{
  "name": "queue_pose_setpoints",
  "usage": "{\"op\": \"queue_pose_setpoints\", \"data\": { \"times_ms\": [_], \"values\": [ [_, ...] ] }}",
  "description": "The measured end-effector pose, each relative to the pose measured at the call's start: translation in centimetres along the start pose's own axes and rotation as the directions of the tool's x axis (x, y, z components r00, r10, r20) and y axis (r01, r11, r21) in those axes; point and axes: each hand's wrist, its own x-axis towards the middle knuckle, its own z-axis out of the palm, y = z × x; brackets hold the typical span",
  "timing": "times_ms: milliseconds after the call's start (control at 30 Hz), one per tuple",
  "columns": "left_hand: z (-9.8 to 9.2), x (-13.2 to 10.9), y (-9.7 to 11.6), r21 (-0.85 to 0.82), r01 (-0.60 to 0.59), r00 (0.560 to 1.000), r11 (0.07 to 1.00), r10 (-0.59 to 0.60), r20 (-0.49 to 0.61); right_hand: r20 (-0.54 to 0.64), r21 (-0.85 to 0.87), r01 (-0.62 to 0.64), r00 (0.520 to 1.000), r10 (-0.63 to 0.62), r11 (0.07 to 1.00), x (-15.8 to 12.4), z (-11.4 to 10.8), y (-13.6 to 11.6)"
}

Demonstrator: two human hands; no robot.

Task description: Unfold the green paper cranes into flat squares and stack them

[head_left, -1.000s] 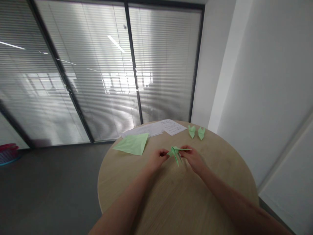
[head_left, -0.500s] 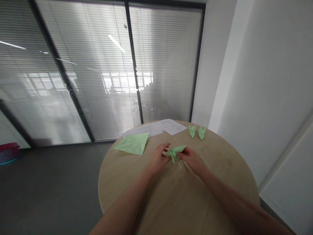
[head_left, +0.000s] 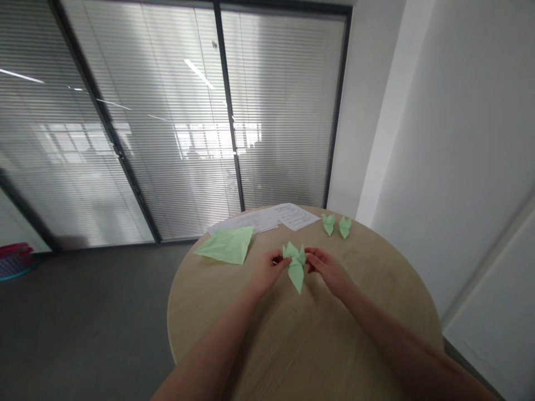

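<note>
A light green origami crane point(head_left: 296, 268) is between my hands above the table, one long point directed down towards me and the shorter points upward. My left hand point(head_left: 268, 271) pinches its left side between thumb and fingers. On the other side, my right hand point(head_left: 328, 271) has its fingertips closed at the crane's right edge. Two smaller-looking green origami pieces, one on the left point(head_left: 328, 224) and one on the right point(head_left: 345, 227), stand farther back. A creased green paper sheet point(head_left: 225, 245) lies beyond my left hand.
White printed sheets point(head_left: 295, 215) overlap at the far edge of the round wooden table point(head_left: 376, 278). Behind it is a glass partition with blinds point(head_left: 284, 111); a white wall point(head_left: 468, 167) stands at the right. A pink and blue basket point(head_left: 15, 260) sits on the floor at left.
The crane has been turned in my hands, so its long point now faces down towards me. My left fingers have closed in on its side.
</note>
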Motion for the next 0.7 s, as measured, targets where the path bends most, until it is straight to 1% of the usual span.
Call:
{"op": "queue_pose_setpoints", "data": {
  "times_ms": [67, 100, 200, 400, 600, 700],
  "values": [
    [0.0, 0.02, -0.01, -0.027, -0.003, 1.0, 1.0, 0.004, 0.02, 0.063, -0.072, 0.025, 0.998, -0.02, 0.997, -0.06, 0.21, -0.22],
    [0.03, 0.04, -0.05, -0.05, -0.001, 1.0, 0.999, 0.003, 0.031, 0.077, -0.11, 0.03, 0.997, -0.021, 0.994, -0.06, 0.3, -0.26],
    [0.14, 0.17, -0.31, -0.134, 0.031, 0.999, 0.99, -0.026, 0.038, 0.049, -0.174, 0.019, 0.999, -0.011, 0.985, 0.0, 0.37, -0.15],
    [0.09, 0.47, -0.71, -0.299, 0.097, 0.995, 0.949, -0.096, 0.016, -0.075, -0.072, 0.021, 0.997, -0.026, 0.997, 0.2, -0.05, -0.08],
    [-0.22, 0.34, -0.25, -0.409, 0.156, 0.983, 0.899, -0.182, -0.026, -0.138, -0.02, -0.032, 0.99, 0.029, 0.999, 0.32, -0.22, 0.0],
    [-0.38, 0.28, 0.04, -0.477, 0.174, 0.976, 0.861, -0.214, -0.03, -0.142, 0.029, -0.063, 0.988, 0.066, 0.998, 0.33, -0.24, 0.07]
  ]
}}
